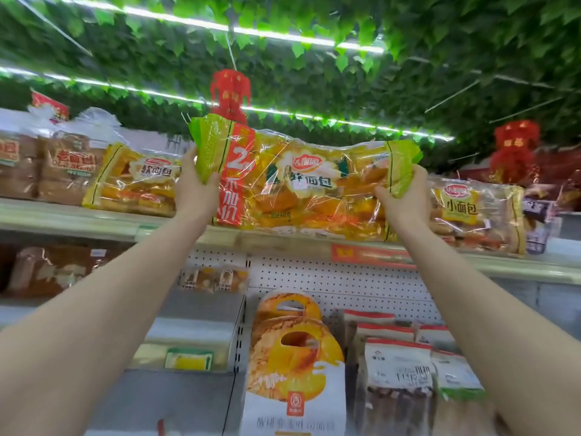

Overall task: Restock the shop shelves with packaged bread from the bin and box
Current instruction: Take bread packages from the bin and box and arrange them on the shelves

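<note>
The big bag of bread (pixel 298 184) is in the middle of the frame, at the front of the top shelf (pixel 94 220). The left hand (pixel 195 190) grips its left end. The right hand (pixel 405 193) grips its right end. Another yellow bag (pixel 138 180) sits just left of it. Green leaves (pixel 314 73) hang across the top.

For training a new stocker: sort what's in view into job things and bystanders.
In the job: long yellow clear-plastic bread pack with green ends; left hand and right hand gripping it; cream top shelf.
Just there: red paper lantern; green leaf ceiling; orange handled bag below.
</note>
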The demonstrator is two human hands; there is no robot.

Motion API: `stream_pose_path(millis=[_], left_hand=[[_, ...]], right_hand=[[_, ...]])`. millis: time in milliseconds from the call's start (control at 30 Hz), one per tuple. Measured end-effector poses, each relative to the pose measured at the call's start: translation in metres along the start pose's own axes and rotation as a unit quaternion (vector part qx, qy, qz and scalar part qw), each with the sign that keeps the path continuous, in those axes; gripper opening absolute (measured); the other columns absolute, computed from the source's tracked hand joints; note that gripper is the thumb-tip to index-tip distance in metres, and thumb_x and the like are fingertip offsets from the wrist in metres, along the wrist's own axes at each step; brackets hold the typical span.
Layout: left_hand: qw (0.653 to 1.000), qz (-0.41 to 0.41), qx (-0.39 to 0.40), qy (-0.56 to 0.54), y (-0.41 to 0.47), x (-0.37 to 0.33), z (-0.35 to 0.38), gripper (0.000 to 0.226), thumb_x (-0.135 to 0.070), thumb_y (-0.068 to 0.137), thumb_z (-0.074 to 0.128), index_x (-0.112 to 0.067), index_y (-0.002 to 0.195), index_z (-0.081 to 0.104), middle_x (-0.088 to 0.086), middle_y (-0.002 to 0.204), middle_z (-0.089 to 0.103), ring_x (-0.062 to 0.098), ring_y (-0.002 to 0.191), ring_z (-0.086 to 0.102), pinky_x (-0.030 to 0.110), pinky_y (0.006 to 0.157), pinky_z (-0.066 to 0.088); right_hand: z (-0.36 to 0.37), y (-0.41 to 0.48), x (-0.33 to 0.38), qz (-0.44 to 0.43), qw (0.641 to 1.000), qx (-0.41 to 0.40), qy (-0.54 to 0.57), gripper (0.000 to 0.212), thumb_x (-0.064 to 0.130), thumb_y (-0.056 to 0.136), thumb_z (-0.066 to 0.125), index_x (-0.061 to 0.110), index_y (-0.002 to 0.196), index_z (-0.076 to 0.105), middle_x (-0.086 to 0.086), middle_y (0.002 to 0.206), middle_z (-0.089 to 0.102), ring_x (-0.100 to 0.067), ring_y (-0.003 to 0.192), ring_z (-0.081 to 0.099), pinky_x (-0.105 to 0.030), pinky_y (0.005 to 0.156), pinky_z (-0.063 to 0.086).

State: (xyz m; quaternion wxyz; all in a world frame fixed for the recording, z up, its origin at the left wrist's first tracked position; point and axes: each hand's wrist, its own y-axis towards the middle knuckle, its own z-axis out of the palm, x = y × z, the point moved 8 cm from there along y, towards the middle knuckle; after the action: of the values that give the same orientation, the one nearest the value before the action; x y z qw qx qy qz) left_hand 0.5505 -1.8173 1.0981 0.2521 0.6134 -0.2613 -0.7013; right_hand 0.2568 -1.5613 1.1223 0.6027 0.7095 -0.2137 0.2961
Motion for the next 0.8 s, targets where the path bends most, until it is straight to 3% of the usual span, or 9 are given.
stream_pose_path(millis=[200,433,533,600,700,800], left_hand=[[0.999,0.02,-0.01,0.028,0.036,0.008,0.032,0.056,-0.014,0.1,0.049,-0.031,0.148,0.025,0.0,0.154,0.034,0.025,0.135,0.041,0.049,0.105,0.043],[0.999,0.004,0.024,0.034,0.063,0.035,0.066,0.06,-0.02,0.099,0.049,-0.04,0.147,0.02,-0.002,0.154,0.033,0.025,0.134,0.043,0.054,0.104,0.043],[0.997,-0.016,0.049,0.051,0.066,0.048,0.079,0.062,-0.012,0.1,0.045,-0.03,0.152,0.016,0.001,0.158,0.026,0.025,0.14,0.035,0.052,0.109,0.038],[0.995,-0.034,0.074,0.058,0.066,0.064,0.088,0.066,-0.003,0.099,0.043,-0.024,0.154,0.012,0.004,0.159,0.022,0.026,0.142,0.031,0.046,0.112,0.035],[0.987,-0.049,0.112,0.103,0.062,0.083,0.096,0.075,0.006,0.097,0.044,-0.021,0.155,0.006,0.009,0.16,0.019,0.024,0.141,0.03,0.027,0.096,0.041],[0.973,-0.013,0.114,0.2,0.061,0.074,0.097,0.093,0.004,0.09,0.057,-0.021,0.156,-0.005,0.012,0.162,0.007,0.029,0.148,0.012,0.04,0.115,0.026]], right_hand=[[0.031,0.035,-0.012,-0.013,1.0,-0.015,-0.004,0.075,0.027,0.092,0.067,0.021,0.152,0.022,-0.004,0.158,0.03,-0.026,0.145,0.028,-0.052,0.117,0.027],[0.06,0.062,-0.026,0.001,1.0,0.001,-0.026,0.078,0.025,0.093,0.066,0.018,0.154,0.02,-0.003,0.159,0.027,-0.023,0.145,0.026,-0.044,0.116,0.025],[0.07,0.068,-0.035,0.007,1.0,0.005,-0.028,0.076,0.023,0.093,0.066,0.017,0.154,0.021,-0.004,0.158,0.028,-0.024,0.145,0.027,-0.042,0.116,0.025],[0.079,0.068,-0.049,0.013,0.999,0.022,-0.045,0.075,0.024,0.094,0.065,0.019,0.154,0.02,-0.005,0.157,0.031,-0.026,0.143,0.032,-0.044,0.113,0.029],[0.09,0.063,-0.078,0.055,0.992,0.05,-0.105,0.076,0.028,0.096,0.061,0.022,0.156,0.014,-0.01,0.154,0.037,-0.033,0.137,0.039,-0.047,0.108,0.036],[0.091,0.058,-0.076,0.013,0.986,0.013,-0.168,0.082,0.021,0.095,0.062,0.027,0.156,0.008,-0.013,0.159,0.024,-0.034,0.144,0.027,-0.051,0.115,0.029]])
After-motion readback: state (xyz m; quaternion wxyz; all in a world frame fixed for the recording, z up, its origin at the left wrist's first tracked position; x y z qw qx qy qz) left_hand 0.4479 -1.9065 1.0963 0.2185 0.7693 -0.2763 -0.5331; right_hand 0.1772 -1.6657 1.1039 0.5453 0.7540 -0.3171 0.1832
